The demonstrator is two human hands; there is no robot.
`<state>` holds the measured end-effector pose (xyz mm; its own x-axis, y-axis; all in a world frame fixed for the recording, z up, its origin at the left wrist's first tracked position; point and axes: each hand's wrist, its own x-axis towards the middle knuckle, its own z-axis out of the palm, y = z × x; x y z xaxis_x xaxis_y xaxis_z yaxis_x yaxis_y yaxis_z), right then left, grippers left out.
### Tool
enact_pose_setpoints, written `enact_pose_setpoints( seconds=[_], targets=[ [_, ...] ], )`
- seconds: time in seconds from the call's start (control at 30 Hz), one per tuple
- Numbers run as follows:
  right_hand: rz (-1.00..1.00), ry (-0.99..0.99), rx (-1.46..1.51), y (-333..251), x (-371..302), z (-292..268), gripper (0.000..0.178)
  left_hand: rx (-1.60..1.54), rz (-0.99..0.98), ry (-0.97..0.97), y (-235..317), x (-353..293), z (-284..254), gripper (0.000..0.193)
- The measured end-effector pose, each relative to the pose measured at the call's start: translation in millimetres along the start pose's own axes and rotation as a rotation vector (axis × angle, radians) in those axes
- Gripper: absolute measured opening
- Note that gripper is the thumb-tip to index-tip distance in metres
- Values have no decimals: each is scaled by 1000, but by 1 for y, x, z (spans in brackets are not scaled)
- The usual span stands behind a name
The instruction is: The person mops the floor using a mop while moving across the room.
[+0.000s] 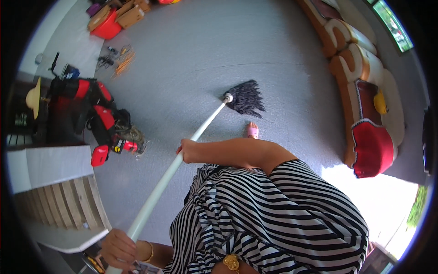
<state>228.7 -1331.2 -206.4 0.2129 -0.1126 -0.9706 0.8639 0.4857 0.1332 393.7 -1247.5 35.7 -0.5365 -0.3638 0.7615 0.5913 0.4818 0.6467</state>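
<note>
Grey floor (191, 59) is being mopped; a long sofa (365, 86) lines its right edge. Even strokes are best kept with the strands flat and pressure fed from the upper hand. Mop (182, 157) long axis runs diagonally, dark head (247, 98) pointing toward the floor's far right. Right hand (188, 150) is clenched mid-pole, left hand (119, 249) clenched at the pole's near end.
</note>
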Motion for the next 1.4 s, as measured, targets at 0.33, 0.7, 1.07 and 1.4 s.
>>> enact_pose_setpoints(
  seconds=[0.33,0.7,1.07,1.4],
  targets=[
    [134,-153,-429,86,20,33,10,455,-176,-150,46,34,73,33],
    [-93,-572,-1021,62,109,37,7,852,-132,96,-5,60,115,26],
    [-111,-264,-776,-44,57,31,9,1082,-27,463,-74,65,152,32],
    [-323,-309,-611,-170,55,22,10,891,-109,444,-134,70,138,23]
  ],
)
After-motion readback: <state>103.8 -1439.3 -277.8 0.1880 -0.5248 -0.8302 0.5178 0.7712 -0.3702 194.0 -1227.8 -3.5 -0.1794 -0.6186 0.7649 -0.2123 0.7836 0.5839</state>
